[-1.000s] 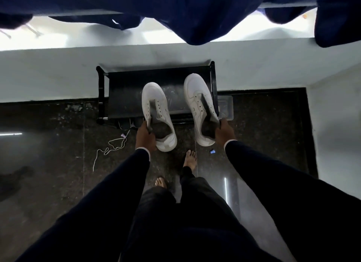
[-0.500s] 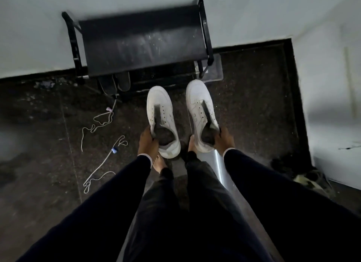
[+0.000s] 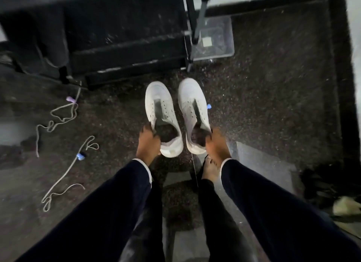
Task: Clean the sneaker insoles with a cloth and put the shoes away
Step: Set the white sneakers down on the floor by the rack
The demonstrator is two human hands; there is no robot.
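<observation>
Two white laceless sneakers hang side by side over the dark floor, toes pointing away from me. My left hand (image 3: 147, 142) grips the left sneaker (image 3: 160, 109) by the outer edge of its collar. My right hand (image 3: 215, 144) grips the right sneaker (image 3: 192, 105) at its collar in the same way. The black shoe rack (image 3: 121, 37) stands just beyond the toes, its lower shelves facing the shoes. Dark insoles show inside both openings. No cloth is in view.
Loose white laces (image 3: 62, 115) trail across the floor at left. A clear plastic box (image 3: 216, 39) sits right of the rack. My bare foot (image 3: 209, 170) stands under the right hand. Dark footwear and a pale item (image 3: 345, 206) lie at the far right by the wall.
The sneakers have come down from the rack's top level to near the floor in front of its lower shelves. My head has dropped closer, so the rack looms larger.
</observation>
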